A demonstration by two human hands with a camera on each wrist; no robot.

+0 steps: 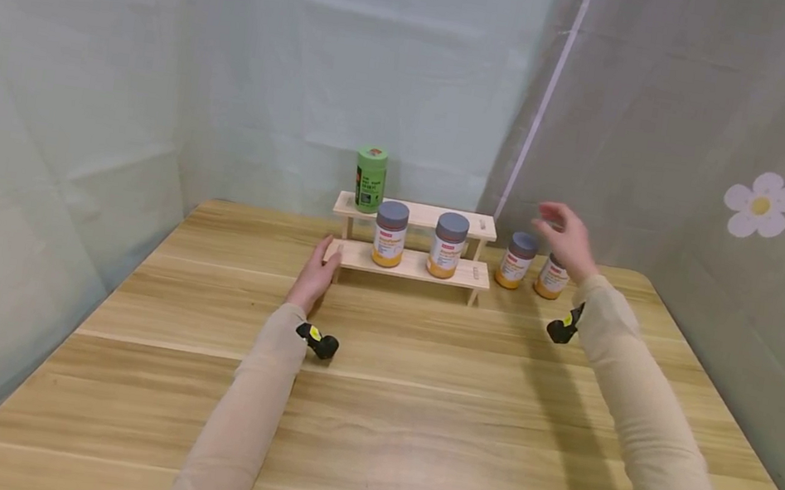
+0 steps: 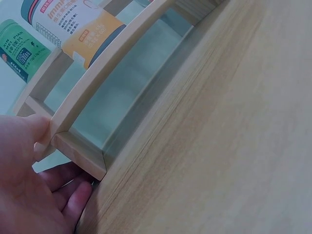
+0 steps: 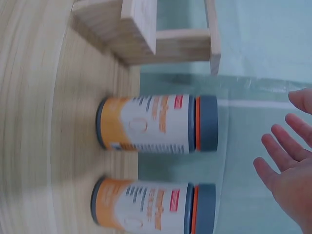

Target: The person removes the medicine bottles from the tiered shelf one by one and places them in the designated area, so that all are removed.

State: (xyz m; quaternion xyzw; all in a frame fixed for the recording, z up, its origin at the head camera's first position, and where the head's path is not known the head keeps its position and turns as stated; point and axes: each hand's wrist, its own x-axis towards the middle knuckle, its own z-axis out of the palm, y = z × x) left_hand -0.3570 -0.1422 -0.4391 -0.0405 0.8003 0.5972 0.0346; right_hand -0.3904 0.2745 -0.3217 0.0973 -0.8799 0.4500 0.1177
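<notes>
A two-tier wooden display stand [image 1: 412, 264] stands at the back of the table. My left hand [image 1: 315, 274] grips its left end; in the left wrist view the thumb lies on the lower shelf's end and the fingers are bent beside the leg. Two grey-capped supplement jars, a left one [image 1: 390, 235] and a right one [image 1: 447, 246], stand on the lower shelf. A green bottle [image 1: 370, 181] is on the upper shelf's left. To the stand's right are two more such jars [image 3: 146, 124] [image 3: 141, 205]. My right hand [image 1: 568, 240] hovers above them, fingers spread, holding nothing.
The wood-grain table [image 1: 403, 439] reaches toward me from the stand. Pale curtains [image 1: 417, 73] hang close behind it and along both sides. Black wrist cameras [image 1: 318, 342] are strapped on both sleeves.
</notes>
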